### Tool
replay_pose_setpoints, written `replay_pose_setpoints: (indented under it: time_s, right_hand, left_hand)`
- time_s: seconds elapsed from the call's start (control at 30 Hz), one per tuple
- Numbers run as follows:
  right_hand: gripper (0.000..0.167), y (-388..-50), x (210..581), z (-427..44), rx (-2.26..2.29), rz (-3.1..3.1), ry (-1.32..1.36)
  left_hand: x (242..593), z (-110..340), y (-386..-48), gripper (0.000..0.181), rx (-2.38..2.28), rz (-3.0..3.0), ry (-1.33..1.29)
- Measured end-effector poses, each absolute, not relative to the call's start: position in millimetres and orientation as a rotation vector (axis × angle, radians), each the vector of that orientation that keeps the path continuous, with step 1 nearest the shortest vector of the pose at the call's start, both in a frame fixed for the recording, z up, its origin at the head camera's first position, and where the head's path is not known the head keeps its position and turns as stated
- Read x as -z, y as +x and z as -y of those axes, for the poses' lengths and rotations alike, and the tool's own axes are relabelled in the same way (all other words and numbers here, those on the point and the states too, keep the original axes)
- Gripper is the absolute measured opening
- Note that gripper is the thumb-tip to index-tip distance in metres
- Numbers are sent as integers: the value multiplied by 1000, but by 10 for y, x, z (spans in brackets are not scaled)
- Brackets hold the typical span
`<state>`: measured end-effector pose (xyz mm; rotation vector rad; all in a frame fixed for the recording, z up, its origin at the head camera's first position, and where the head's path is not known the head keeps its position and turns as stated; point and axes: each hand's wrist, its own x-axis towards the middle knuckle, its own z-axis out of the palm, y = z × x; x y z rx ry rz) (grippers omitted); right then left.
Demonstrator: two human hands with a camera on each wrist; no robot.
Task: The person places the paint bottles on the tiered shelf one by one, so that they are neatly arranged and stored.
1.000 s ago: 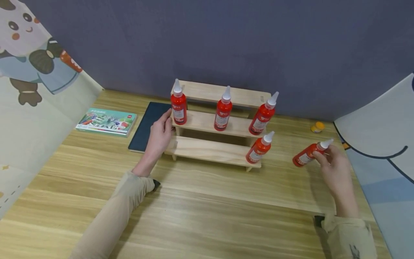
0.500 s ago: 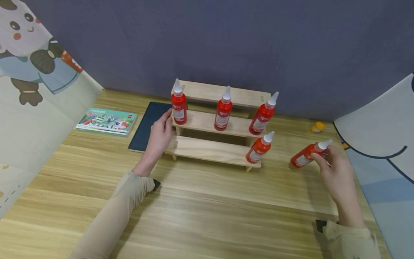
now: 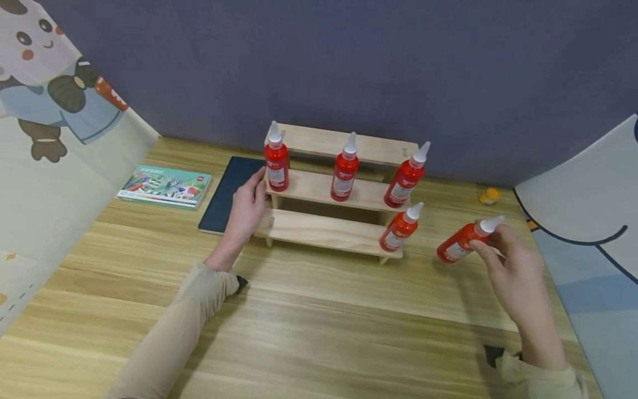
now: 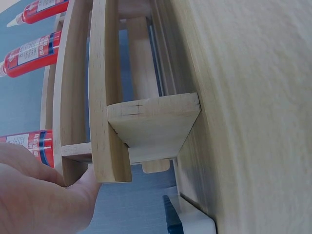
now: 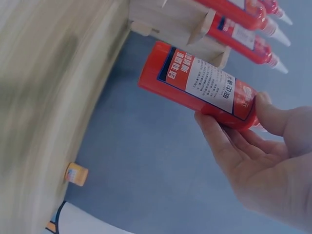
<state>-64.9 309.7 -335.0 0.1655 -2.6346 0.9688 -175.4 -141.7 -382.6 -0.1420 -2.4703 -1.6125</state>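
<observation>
My right hand [image 3: 515, 271] pinches a red squeeze bottle [image 3: 458, 244] with a white pointed cap, near its neck. The bottle is tilted above the table, right of a three-tier wooden rack [image 3: 319, 230]; its white label [image 5: 209, 83] faces the right wrist camera. My left hand [image 3: 246, 208] grips the left end of the rack's middle tier, beside a red bottle [image 3: 277, 169]. Two more bottles stand on that tier, a middle bottle [image 3: 344, 177] and a right-end bottle [image 3: 404, 185]. Another bottle [image 3: 399, 230] stands at the lower tier's right end.
Left of the rack lie a dark flat book [image 3: 231, 188] and a green illustrated box [image 3: 166, 187]. A small yellow-capped jar [image 3: 489, 196] stands at the back right. A dark blue partition [image 3: 319, 66] rises behind the rack, with printed panels at both sides.
My right hand has moved the bottle leftward, toward the rack, and the bottle is now clearly off the table. The left hand and the rack stay where they were.
</observation>
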Motion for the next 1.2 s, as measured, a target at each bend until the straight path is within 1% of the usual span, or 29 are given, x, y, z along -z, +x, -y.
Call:
replay_pose_setpoints:
  time_s: [0.2, 0.6, 0.7, 0.9, 1.2]
  right_hand:
    - [40, -591, 3295, -2979, -991, 2666, 163]
    - [36, -482, 3253, -2698, -1067, 2642, 255]
    - [38, -464, 3228, -2619, -1068, 2642, 256]
    - [38, -453, 3179, -2443, -1069, 2645, 303]
    - [40, -506, 3208, -2187, -1154, 2614, 370]
  left_hand:
    - [3819, 1414, -1752, 48, 1623, 2472, -146]
    - [3842, 1421, -1758, 48, 1649, 2468, -140]
    - [3846, 1418, -1759, 48, 1645, 2470, -145]
    - [3835, 1417, -1760, 48, 1609, 2476, -150]
    - [3824, 1420, -1762, 47, 1573, 2491, -137]
